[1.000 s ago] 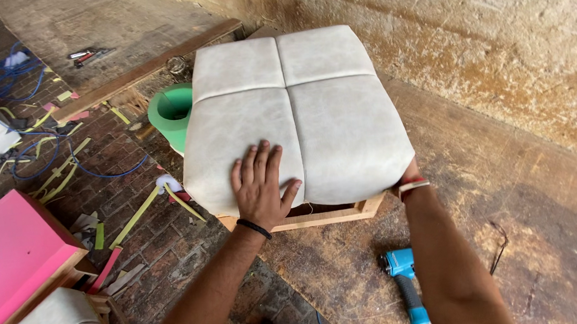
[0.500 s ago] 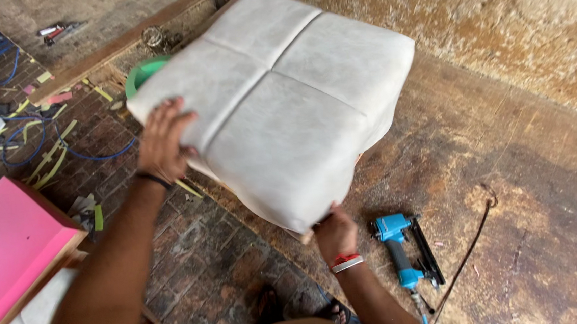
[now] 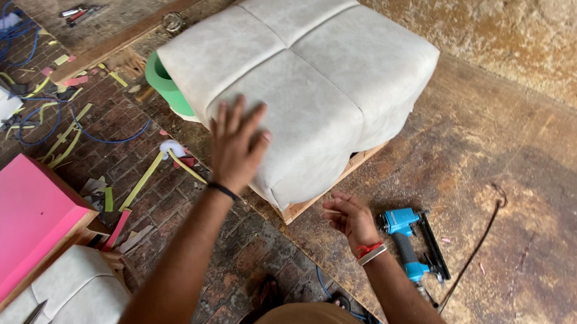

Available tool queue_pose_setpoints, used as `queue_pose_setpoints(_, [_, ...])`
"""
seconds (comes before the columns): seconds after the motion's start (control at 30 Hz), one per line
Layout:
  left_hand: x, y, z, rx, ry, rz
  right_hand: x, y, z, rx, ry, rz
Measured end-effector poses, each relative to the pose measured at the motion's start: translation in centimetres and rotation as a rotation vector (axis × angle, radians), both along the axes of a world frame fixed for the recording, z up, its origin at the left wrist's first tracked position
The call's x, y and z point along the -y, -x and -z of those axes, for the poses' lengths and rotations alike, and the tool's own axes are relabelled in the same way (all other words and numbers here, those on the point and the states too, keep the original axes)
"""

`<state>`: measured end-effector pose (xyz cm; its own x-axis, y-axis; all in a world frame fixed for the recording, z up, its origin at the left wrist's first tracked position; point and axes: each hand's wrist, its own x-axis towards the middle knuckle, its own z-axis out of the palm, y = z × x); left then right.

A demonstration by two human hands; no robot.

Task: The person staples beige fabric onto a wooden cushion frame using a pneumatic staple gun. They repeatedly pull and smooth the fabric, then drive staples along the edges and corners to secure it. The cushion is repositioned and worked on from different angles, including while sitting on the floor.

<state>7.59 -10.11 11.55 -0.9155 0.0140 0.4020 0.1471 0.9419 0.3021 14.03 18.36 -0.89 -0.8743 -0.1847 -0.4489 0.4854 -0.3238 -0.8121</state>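
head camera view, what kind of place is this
Probably an upholstery workshop. A padded grey cushion on a wooden frame sits under the left hand, a blue staple gun lies by the right hand, and fabric scraps and a pink foam block litter the brick floor.

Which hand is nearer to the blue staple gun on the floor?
The right hand. It hovers open just left of the staple gun, not touching it. The left hand is farther off, resting flat on the grey cushion.
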Motion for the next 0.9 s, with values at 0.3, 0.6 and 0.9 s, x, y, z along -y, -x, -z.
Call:
queue_pose_setpoints(0.3, [-1.6,-4.3,4.0,-0.253,-0.217,0.083,2.1,0.9,-1.0,-0.212,-0.171,0.051])
queue_pose_setpoints(0.6, [0.0,-3.7,4.8,-0.268,-0.305,0.169,4.9,0.5,-3.0,-0.555,-0.186,0.225])
queue_pose_setpoints(0.9, [-0.1,-5.5,2.5,-0.294,-0.26,0.208,7.5,-0.3,-13.8,-1.167,-1.014,0.19])
